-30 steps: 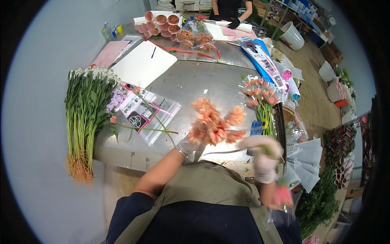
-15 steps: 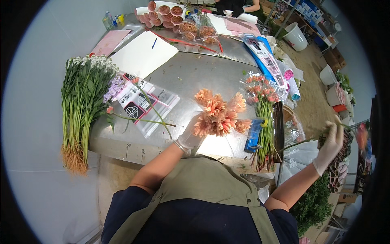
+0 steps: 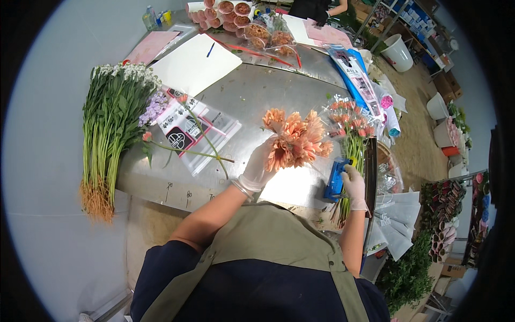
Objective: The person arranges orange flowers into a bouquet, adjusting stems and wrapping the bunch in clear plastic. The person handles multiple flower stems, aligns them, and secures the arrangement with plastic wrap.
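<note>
My gloved left hand [image 3: 259, 170] is closed round a bunch of peach-coloured flowers [image 3: 294, 140], heads up, above the metal table; their stems are hidden beneath. My gloved right hand [image 3: 355, 188] is at the right side of a blue tape dispenser [image 3: 333, 180], fingers curled against its edge. Whatever is between those fingers is too small to make out. Behind the dispenser lies a bundle of orange-pink flowers [image 3: 351, 123] in clear wrap, its green stems running toward me under my right hand.
Two loose stems [image 3: 204, 155] cross over printed clear sleeves [image 3: 190, 131] on the left. Beyond them are white-flowered stalks with roots [image 3: 110, 134], purple blossoms [image 3: 154, 107] and white paper [image 3: 197, 64] with a pen. Rolled bouquets [image 3: 225, 13] are stacked at the back, near another person's arm [image 3: 339, 7].
My right hand has swung in from the far right to the tape dispenser; the stem it held is gone from it. The peach bunch has turned slightly in my left hand.
</note>
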`<state>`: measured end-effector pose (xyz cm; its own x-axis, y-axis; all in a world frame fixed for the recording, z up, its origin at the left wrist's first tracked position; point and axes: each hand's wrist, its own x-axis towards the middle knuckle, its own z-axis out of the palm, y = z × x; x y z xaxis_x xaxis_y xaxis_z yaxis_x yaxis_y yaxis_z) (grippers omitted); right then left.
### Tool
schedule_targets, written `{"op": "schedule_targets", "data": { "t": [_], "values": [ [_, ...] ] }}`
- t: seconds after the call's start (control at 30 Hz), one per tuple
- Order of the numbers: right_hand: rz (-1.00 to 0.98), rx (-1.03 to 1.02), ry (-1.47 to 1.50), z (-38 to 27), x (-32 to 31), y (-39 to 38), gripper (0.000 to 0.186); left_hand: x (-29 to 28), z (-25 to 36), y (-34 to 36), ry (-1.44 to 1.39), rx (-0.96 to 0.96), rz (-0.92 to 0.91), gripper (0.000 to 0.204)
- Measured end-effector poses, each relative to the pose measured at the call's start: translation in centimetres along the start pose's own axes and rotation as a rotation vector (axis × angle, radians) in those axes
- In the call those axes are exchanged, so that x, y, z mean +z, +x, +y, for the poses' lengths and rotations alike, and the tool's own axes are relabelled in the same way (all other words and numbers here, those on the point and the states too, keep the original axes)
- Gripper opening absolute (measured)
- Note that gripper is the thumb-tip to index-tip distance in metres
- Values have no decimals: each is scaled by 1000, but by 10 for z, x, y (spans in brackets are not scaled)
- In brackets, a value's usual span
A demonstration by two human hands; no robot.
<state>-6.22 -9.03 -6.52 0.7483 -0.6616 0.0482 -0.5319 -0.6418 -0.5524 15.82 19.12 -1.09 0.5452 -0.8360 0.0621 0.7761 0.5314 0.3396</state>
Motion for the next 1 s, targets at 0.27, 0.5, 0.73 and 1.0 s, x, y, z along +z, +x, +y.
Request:
{"op": "schedule_targets", "data": {
  "t": [0.27,0.5,0.73,1.0],
  "values": [
    [64,-41,142,-12,12,-23,28,2,-4,-9,818,292,-32,37],
    [99,-179,296,-110,-16,-33,9,-3,-1,0,-105,17,-233,35],
    [56,-756,284,-247,-10,-58,20,-15,-7,1,805,169,-74,41],
    [258,-685,375,-276,3,-40,21,24,13,-12,1161,184,-21,36]
  ]
}}
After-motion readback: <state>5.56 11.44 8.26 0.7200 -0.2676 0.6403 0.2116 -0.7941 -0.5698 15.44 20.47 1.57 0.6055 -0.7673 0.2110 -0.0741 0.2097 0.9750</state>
